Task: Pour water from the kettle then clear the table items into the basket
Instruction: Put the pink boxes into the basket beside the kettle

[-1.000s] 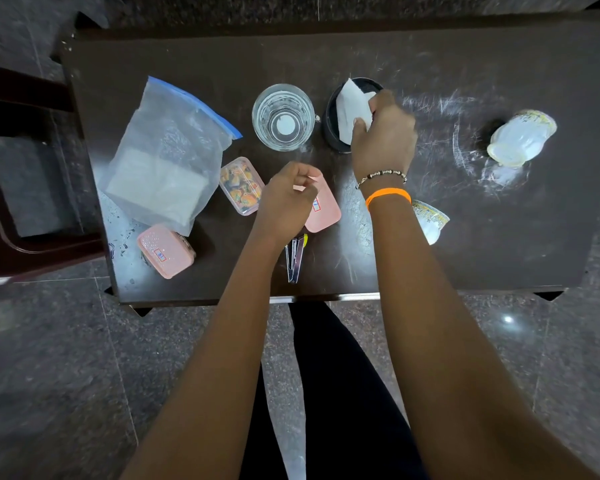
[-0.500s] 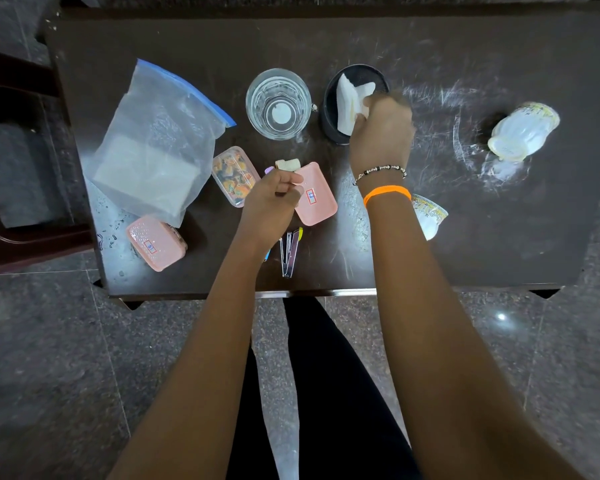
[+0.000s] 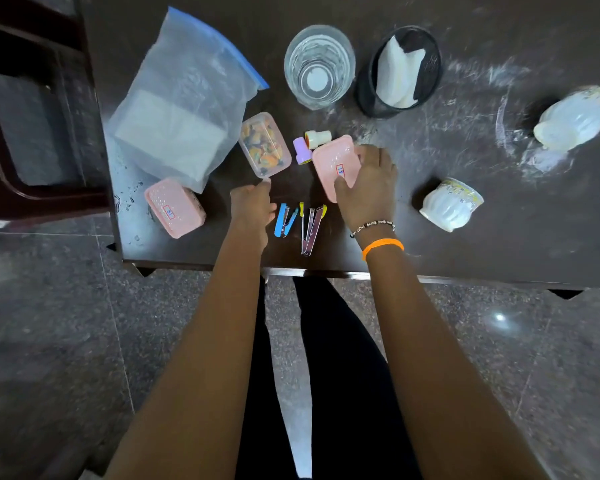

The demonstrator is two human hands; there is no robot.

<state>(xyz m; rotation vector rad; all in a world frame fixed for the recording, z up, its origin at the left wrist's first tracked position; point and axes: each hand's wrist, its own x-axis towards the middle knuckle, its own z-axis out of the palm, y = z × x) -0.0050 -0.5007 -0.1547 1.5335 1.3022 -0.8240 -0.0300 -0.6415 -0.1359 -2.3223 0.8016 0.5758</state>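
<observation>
My right hand (image 3: 369,181) grips the near edge of a pink lidded box (image 3: 334,160) in the middle of the dark table (image 3: 465,244). My left hand (image 3: 252,206) is curled into a loose fist beside a clear box of colourful pieces (image 3: 264,143), its thumb close to that box's near corner; I see nothing in it. Behind stands a black mesh basket (image 3: 368,95) with white tissue (image 3: 397,76) inside, next to a glass of water (image 3: 319,65). A white kettle-like jug (image 3: 575,117) lies at the far right.
A plastic zip bag (image 3: 184,98) with a white pad lies at the left, a second pink box (image 3: 174,207) in front of it. Two small caps (image 3: 310,145), a blue clip (image 3: 284,220) and a stapler-like clip (image 3: 309,226) lie near the front edge. A white cup (image 3: 451,204) lies right. A dark chair (image 3: 21,116) stands left.
My right hand left the tissue in the basket and came back to grip the pink box. My left hand drew back off that box toward the front edge.
</observation>
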